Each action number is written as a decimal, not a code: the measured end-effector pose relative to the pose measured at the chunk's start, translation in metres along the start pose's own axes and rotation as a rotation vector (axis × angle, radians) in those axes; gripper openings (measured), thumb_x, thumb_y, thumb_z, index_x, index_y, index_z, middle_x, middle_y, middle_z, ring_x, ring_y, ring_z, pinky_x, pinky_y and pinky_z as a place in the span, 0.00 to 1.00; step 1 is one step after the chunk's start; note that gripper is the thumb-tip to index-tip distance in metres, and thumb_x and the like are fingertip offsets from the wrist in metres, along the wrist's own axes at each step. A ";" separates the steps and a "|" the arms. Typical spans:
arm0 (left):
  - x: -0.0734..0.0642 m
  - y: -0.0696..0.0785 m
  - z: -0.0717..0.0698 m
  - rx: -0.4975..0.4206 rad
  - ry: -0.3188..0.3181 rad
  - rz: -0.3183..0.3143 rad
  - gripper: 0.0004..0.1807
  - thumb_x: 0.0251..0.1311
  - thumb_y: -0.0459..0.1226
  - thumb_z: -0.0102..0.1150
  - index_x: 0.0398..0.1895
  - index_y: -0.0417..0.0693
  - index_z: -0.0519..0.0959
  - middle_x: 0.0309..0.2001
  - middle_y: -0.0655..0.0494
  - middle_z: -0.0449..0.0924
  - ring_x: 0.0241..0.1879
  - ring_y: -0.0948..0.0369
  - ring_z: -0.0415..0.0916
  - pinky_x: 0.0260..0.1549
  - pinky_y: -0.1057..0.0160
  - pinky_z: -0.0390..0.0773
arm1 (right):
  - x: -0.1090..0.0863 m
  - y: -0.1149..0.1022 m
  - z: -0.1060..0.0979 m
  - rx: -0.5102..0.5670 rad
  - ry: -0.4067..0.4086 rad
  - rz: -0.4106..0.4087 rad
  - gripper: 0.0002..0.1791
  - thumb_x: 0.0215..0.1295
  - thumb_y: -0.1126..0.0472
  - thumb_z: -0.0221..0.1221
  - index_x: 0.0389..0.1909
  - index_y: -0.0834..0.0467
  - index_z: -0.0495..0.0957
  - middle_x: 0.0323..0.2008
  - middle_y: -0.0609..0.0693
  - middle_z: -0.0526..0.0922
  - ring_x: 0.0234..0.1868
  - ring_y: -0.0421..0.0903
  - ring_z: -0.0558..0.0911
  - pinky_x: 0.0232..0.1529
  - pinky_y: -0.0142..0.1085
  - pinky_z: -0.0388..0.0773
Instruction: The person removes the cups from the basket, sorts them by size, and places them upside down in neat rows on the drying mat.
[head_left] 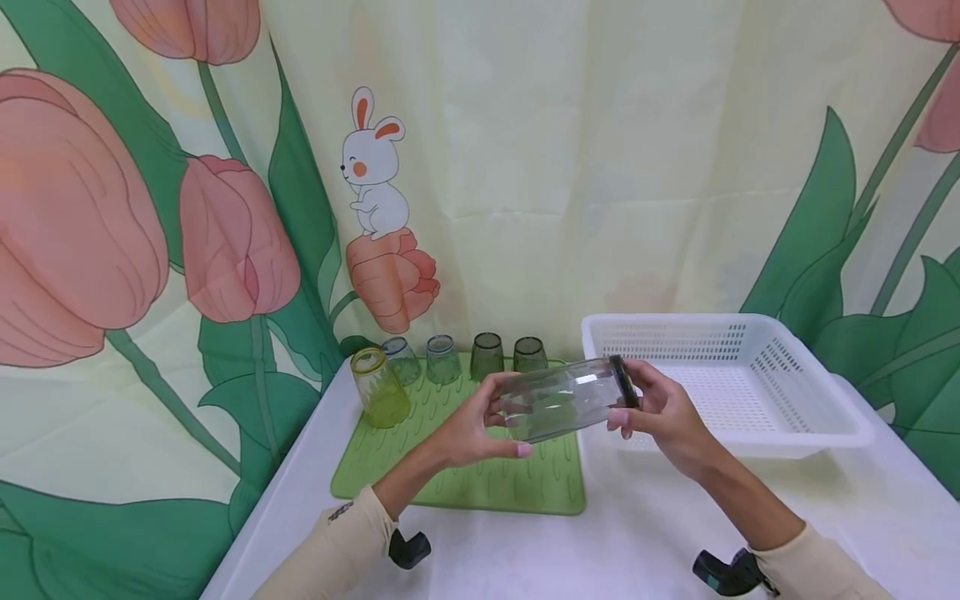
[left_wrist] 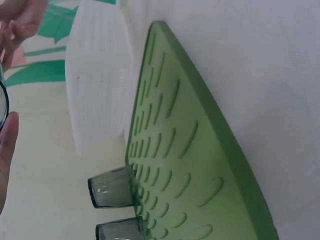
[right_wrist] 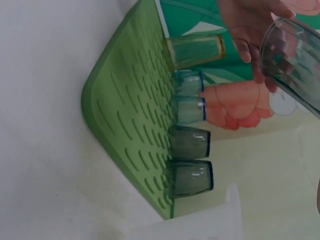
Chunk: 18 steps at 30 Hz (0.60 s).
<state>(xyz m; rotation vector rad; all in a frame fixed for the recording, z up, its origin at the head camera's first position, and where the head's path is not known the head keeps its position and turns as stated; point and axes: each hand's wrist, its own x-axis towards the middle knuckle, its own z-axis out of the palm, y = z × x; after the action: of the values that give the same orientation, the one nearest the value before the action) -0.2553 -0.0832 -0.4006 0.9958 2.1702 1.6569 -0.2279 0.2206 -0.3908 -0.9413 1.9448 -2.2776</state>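
A tall clear grey-tinted drinking glass [head_left: 562, 400] is held tilted nearly level above the drying mat. My right hand [head_left: 667, 408] grips its dark end, thumb in front and fingers behind. At the other end, my left hand [head_left: 472, 425] is spread around the round rim, its thumb below and fingers partly hidden behind the glass; how firmly it touches is unclear. Beneath lies a green drying mat [head_left: 480, 492]. On it stand a tall yellow glass [head_left: 381, 392], two short bluish glasses [head_left: 443, 360] and two short dark grey glasses [head_left: 487, 357].
A white perforated plastic basket [head_left: 817, 437] stands right of the mat, behind my right hand. A white cloth [head_left: 525, 558] covers the table. Close behind hangs a curtain [head_left: 510, 167] printed with tulips and a rabbit.
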 end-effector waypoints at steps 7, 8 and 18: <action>-0.009 -0.005 -0.004 -0.001 0.005 -0.001 0.51 0.55 0.49 0.73 0.75 0.51 0.53 0.71 0.48 0.67 0.67 0.51 0.71 0.61 0.62 0.75 | 0.012 0.001 0.011 0.061 -0.003 -0.002 0.29 0.63 0.79 0.56 0.63 0.54 0.70 0.50 0.47 0.77 0.33 0.39 0.85 0.29 0.29 0.81; -0.010 -0.006 -0.005 0.000 0.006 -0.005 0.51 0.55 0.50 0.73 0.76 0.51 0.52 0.71 0.47 0.66 0.68 0.51 0.71 0.61 0.62 0.75 | 0.013 0.001 0.013 0.061 -0.002 -0.002 0.29 0.62 0.78 0.56 0.62 0.53 0.71 0.49 0.47 0.77 0.33 0.39 0.85 0.29 0.29 0.80; -0.025 -0.013 -0.015 0.061 0.039 -0.056 0.54 0.53 0.57 0.72 0.77 0.56 0.52 0.72 0.52 0.65 0.68 0.55 0.70 0.60 0.62 0.76 | 0.034 -0.001 0.028 0.079 -0.025 -0.005 0.30 0.61 0.79 0.57 0.61 0.51 0.74 0.47 0.47 0.77 0.30 0.39 0.83 0.28 0.30 0.81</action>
<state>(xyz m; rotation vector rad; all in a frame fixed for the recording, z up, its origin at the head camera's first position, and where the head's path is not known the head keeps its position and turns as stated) -0.2499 -0.1118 -0.4126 0.9179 2.2648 1.6068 -0.2431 0.1825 -0.3741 -0.9621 1.8297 -2.3153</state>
